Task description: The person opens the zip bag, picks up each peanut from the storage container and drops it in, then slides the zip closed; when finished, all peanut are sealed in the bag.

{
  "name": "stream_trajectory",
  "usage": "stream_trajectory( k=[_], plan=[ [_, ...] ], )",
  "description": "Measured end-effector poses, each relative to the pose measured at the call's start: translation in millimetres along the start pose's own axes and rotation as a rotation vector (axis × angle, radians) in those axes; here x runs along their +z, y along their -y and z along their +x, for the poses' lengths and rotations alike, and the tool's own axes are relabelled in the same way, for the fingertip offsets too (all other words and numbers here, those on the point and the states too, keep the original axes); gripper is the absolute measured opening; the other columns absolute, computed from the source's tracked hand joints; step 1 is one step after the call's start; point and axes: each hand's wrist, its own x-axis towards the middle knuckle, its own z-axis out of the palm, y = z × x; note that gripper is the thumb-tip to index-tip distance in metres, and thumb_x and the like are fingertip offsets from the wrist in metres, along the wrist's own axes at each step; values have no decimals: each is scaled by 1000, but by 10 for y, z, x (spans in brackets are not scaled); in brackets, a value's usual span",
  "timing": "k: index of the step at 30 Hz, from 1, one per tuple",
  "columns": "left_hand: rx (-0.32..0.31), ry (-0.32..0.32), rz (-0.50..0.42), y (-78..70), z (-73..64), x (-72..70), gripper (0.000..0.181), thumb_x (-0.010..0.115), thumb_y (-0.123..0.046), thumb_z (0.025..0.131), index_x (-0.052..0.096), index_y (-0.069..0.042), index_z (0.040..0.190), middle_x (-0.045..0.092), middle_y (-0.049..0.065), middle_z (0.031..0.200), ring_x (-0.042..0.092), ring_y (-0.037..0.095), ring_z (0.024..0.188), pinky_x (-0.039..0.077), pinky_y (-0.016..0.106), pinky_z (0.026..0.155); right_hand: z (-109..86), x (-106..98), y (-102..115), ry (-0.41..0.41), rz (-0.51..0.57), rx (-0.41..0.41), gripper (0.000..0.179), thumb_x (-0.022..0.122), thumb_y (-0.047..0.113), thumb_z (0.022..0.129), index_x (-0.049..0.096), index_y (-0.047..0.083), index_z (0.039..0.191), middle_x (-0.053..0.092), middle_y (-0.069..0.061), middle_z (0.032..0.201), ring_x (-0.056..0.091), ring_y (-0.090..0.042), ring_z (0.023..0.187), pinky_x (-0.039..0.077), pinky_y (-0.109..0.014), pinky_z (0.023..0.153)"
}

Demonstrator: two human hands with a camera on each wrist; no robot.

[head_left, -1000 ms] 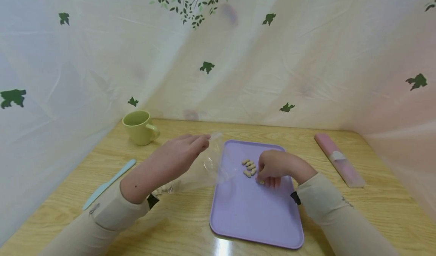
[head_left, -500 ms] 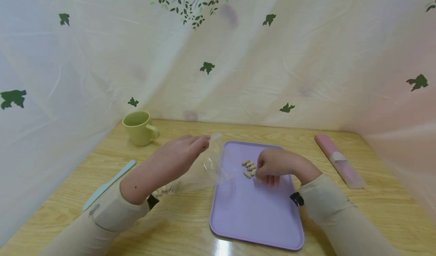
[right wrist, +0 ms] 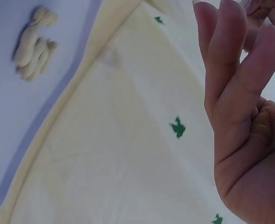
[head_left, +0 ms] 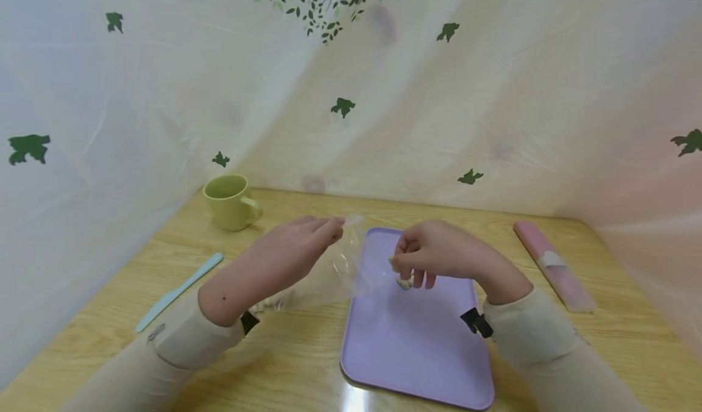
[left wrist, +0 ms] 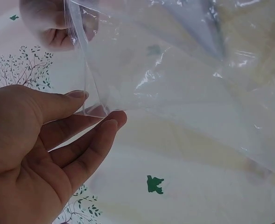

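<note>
Now the right hand [head_left: 443, 250] has risen off the tray [head_left: 417, 351], its grip pinching what looks like a peanut [head_left: 392, 264]. Other peanuts [head_left: 404, 283] lie beneath; the left hand [head_left: 287, 253] pinches the clear bag [head_left: 333, 275].

From the head, the desk [head_left: 296, 369] is viewed forward and down; left hand [left wrist: 39, 158] and right hand [right wrist: 242, 116] are filmed closely from each wrist; the curtain [head_left: 406, 125] is shared by all.

The left hand [head_left: 276, 256] holds a clear, slack bag [head_left: 340, 272] by its edge, pale peanuts [head_left: 265, 304] at its lower end; from my remote seat I see the right hand [head_left: 446, 252] pinch one peanut [head_left: 392, 262] above the lilac tray [head_left: 417, 351], where more peanuts [right wrist: 36, 52] lie clustered.
</note>
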Motion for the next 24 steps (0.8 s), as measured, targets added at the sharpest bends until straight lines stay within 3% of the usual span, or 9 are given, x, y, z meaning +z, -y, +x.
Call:
stream_trajectory(
  k=[12,19,24],
  plan=[
    [-10,42,3,-17,19,-23,35,65,-6,106,60,-3,141,78,5,123,75,23,106,66,36,91,92,157,230,13,1,-10,15,70,23,101,76,9,99,79,0,83,73,-17,63,65,-33,61],
    [11,8,11,0,29,9,32,66,-5,105,61,-2,136,78,5,114,75,22,100,66,35,86,104,110,143,-3,11,4,17,68,24,103,75,8,103,80,-5,86,74,-19,63,65,-34,62],
    [-21,41,-2,-9,33,2,31,63,-9,107,62,-3,138,79,5,118,76,24,107,66,38,92,115,30,-17,-26,24,9,17,67,23,104,74,8,102,80,-7,85,74,-20,64,65,-35,62]
  ],
)
